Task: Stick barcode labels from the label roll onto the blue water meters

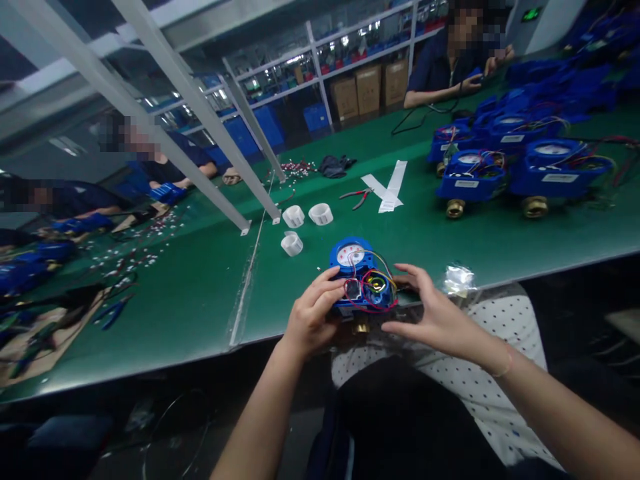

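A blue water meter (pixel 350 250) with a round white dial stands at the front edge of the green table. Its housing is uncovered and shows a dark square part, a yellowish round part and loose coloured wires; a brass fitting (pixel 361 328) pokes out underneath. My left hand (pixel 315 307) grips the meter's left side, fingers on its top edge by the dark square. On the right, my right hand (pixel 430 310) is spread, thumb and fingers apart, close beside the meter with a gap between. Three rolls of white labels (pixel 321 214) sit beyond the meter.
Red-handled pliers (pixel 357 197) and white label strips (pixel 393 190) lie farther back. Several blue meters (pixel 470 177) stand at the right. Slanted metal posts (pixel 200 113) rise at left. Co-workers (pixel 440 73) sit across and left. A shiny clear scrap (pixel 459 279) lies near the edge.
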Demonstrator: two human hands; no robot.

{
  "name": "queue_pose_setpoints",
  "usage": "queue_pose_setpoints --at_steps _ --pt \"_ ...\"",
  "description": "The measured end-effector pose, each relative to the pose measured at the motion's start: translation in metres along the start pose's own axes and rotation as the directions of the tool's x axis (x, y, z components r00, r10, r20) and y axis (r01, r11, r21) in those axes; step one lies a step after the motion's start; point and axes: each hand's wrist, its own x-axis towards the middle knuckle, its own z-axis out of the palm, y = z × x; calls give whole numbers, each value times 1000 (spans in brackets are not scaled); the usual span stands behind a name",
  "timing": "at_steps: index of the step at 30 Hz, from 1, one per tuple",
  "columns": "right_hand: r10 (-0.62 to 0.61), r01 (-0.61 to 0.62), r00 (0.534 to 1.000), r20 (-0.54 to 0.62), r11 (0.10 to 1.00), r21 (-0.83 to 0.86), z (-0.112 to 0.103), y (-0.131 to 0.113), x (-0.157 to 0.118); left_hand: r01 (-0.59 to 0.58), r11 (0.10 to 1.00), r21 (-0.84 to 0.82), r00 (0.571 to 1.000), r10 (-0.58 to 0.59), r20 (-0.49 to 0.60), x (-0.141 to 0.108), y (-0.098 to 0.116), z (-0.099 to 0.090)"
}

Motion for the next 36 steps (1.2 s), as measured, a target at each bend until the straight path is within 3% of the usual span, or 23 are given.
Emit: queue_pose_setpoints --at_steps 3,6,9,14,17,21,26,30,33,36 --pt "-27 17 992 -120 996 -87 -2 -12 -9 18 1000 3 999 -17 -34 -2 2 2" --pt "-156 79 962 -224 944 -321 -10 -29 -21 21 999 33 999 -19 -51 -3 5 4" --pt "-274 147 933 -233 882 -448 -17 -46 -31 21 997 71 998 -17 -57 -2 8 5" --pt "-341 192 905 -253 860 -473 -17 -57 -37 12 991 135 1000 -9 -24 -1 10 4" --pt "-329 188 907 -263 875 -446 -18 -55 -40 -40 989 144 999 40 -1 2 12 2" --pt "-213 99 927 -308 933 -347 -23 -50 -44 -85 986 146 996 80 42 6 15 5" --pt "-125 26 908 -400 969 -245 -29 -45 -59 -148 981 128 988 151 -14 21 26 22" --pt "-49 -24 829 -557 992 -123 -37 -33 -79 -268 960 75 962 271 -28 59 43 43" --pt "42 -61 705 -708 998 -1 -56 -14 -93 -313 948 -55 949 310 -61 101 50 77" --pt "149 -67 558 -816 989 135 -88 9 -99 -350 920 -178 936 349 -33 145 49 126"
